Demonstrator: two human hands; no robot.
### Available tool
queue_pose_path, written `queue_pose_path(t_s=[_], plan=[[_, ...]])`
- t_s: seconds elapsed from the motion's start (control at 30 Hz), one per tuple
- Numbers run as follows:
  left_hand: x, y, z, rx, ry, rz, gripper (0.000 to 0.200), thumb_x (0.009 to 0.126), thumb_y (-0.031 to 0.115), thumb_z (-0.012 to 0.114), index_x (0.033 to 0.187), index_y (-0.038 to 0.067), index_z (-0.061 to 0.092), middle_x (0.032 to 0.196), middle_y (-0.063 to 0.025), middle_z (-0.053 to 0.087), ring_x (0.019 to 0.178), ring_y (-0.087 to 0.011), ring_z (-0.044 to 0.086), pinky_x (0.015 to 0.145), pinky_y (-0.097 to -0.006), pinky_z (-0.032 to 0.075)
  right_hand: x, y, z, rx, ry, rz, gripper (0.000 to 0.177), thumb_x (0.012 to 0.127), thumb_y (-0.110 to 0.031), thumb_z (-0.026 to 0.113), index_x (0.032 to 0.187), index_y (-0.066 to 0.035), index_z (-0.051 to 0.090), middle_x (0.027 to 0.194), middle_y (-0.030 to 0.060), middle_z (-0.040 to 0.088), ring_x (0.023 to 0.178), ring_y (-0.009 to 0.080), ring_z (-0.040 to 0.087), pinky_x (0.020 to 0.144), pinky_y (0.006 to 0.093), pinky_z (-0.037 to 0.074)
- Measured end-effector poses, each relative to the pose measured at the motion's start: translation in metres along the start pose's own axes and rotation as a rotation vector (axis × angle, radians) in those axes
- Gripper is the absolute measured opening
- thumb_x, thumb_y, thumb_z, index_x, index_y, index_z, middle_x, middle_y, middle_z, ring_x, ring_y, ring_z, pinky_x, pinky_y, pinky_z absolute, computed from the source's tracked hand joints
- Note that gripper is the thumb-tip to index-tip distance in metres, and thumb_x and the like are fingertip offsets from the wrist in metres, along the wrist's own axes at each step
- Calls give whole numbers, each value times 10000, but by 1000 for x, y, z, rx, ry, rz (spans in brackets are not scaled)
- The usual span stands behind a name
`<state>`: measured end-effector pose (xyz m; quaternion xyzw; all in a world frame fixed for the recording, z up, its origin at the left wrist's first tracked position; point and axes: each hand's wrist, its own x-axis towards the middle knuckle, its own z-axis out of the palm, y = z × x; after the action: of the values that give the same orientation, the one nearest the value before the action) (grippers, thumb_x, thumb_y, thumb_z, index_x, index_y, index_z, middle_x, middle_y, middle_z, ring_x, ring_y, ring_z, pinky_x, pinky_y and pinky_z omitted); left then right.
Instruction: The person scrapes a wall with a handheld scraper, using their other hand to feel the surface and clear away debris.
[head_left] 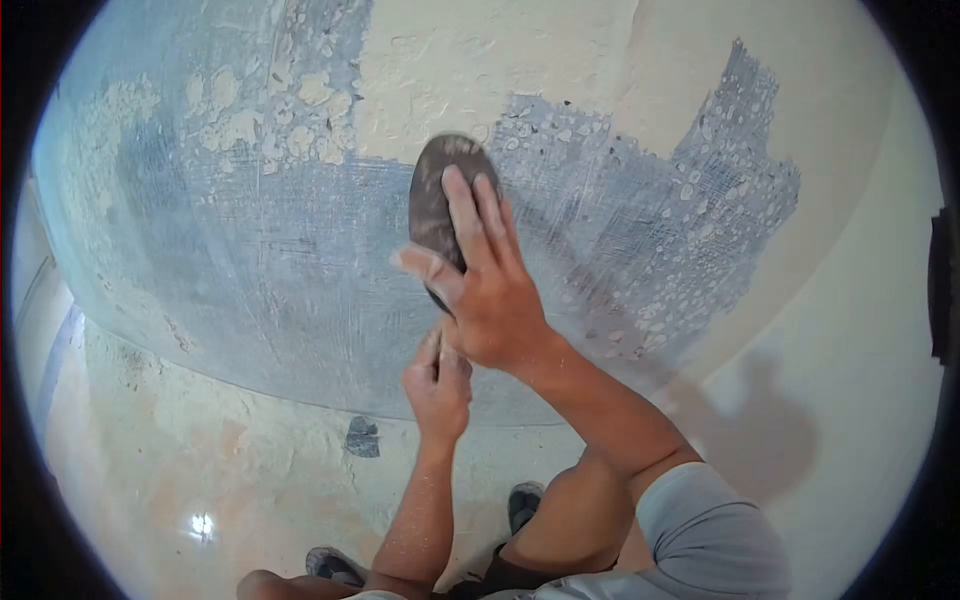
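Note:
A dark oval tool (432,205), dusty on top, lies against a curved, patchy blue-grey and cream surface (300,250). My right hand (490,290) holds it from above, two fingers stretched along its back and the thumb across its left side. Just below, my left hand (437,385) is closed in a fist at the tool's lower end. The part inside that fist is mostly hidden, and so is the tool's underside.
Cream coating (480,60) covers the upper part of the curved surface, with flaked, spotted patches at both sides. Below its lower edge, a small dark patch (363,437) marks the stained floor (190,450). My shoes (524,505) stand near the bottom.

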<state>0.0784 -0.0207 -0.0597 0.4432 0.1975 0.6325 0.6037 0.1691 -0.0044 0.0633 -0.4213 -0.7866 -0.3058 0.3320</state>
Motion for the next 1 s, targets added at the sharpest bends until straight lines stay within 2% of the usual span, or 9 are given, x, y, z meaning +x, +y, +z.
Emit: queue_pose_path(t_s=[0.1,0.2,0.27,0.47,0.6,0.67,0.8,0.83,1.0], plan=[[-8,-18,0,-35,-10,31,327,1070,229,542,1233,-32,649,623,58,457,500,-13,383,438,-216,297,-16,2,8,-38,-19,-45,413,812,-134,651,1212,-223,701,1658,294,209,1485,584,239,1160,724,233],[5,4,3,7,-15,-12,315,1070,219,533,1222,-34,644,618,63,444,503,-12,373,440,-216,296,-1,8,-6,25,7,-12,431,812,-152,661,1236,-228,686,1659,297,201,1478,589,245,1155,725,239],[13,23,4,6,-69,50,316,1064,237,546,1198,-30,647,626,65,452,513,-10,380,444,-218,296,12,10,-12,51,39,11,466,805,-142,664,1262,-230,666,1660,302,190,1464,598,263,1144,730,254],[-5,-27,1,-4,15,51,350,1077,283,526,1171,-24,669,641,41,493,514,-27,407,442,-228,300,-23,2,17,-77,-18,-67,346,903,-181,616,1240,-233,672,1642,304,248,1469,592,264,1151,729,248],[9,9,8,54,-11,20,360,1077,266,541,1238,-31,665,641,44,486,510,-25,395,444,-225,303,8,12,-10,1,43,-16,445,824,-189,667,1266,-233,663,1655,301,203,1463,596,267,1146,723,262],[14,16,2,-8,-50,32,372,1080,250,532,1281,-39,651,634,49,475,508,-25,384,450,-221,304,5,6,-5,-13,35,3,440,830,-184,660,1267,-233,663,1654,304,205,1460,596,272,1144,724,266],[-3,-27,-1,-36,-25,69,334,1084,256,524,1175,-32,665,618,51,472,508,-23,391,452,-215,308,-14,1,13,-94,31,-80,424,851,-159,641,1266,-245,669,1626,319,266,1461,587,287,1136,724,283],[-8,-28,3,-73,7,56,325,1087,267,520,1126,-23,664,613,46,471,507,-21,392,445,-218,302,-18,1,16,-124,23,-93,360,859,-181,632,1213,-206,697,1644,296,257,1487,563,260,1177,690,249],[15,6,6,26,-64,29,297,1085,240,509,1113,-16,657,637,38,489,504,-19,402,437,-224,303,10,8,-13,-18,-21,-1,477,818,-135,653,1279,-257,664,1643,310,235,1462,590,281,1141,719,274]])
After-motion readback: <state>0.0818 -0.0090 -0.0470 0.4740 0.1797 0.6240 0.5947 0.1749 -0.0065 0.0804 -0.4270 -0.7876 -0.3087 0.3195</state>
